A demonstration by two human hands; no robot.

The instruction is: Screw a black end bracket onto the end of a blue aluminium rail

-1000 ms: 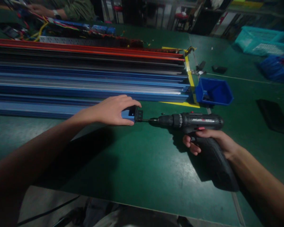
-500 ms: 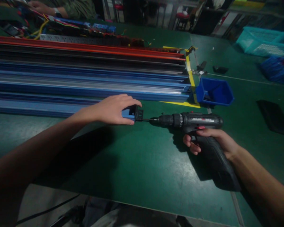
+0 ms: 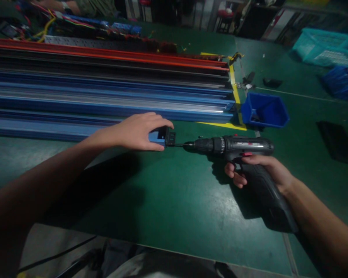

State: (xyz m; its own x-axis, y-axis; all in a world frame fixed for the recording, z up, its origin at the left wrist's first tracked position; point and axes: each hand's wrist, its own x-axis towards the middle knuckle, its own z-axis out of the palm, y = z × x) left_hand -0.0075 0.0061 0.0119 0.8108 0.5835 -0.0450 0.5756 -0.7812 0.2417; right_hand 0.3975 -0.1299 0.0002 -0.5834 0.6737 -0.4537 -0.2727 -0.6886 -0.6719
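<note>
My left hand [image 3: 142,132] grips the right end of a long blue metal channel [image 3: 46,129], thumb on the near side and fingers over the far side. A black end cap [image 3: 171,137] sits at that end. In my right hand [image 3: 261,170] is a black cordless drill [image 3: 246,146], held by its handle and lying roughly level, pointing left. Its long bit [image 3: 178,145] reaches the lower part of the end cap. A small screw [image 3: 200,136] lies on the table just beyond the chuck.
Beyond my left hand lie more blue, black and red channels [image 3: 110,96], with yellow tape at their ends. A blue bin [image 3: 265,112], a dark flat object [image 3: 336,142] and a teal basket [image 3: 327,48] are on the green table [image 3: 174,204]. A person's arm is at the upper left.
The view has shifted slightly. Both hands, the drill and the blue channel keep nearly the same positions, with the bit still at the end cap.
</note>
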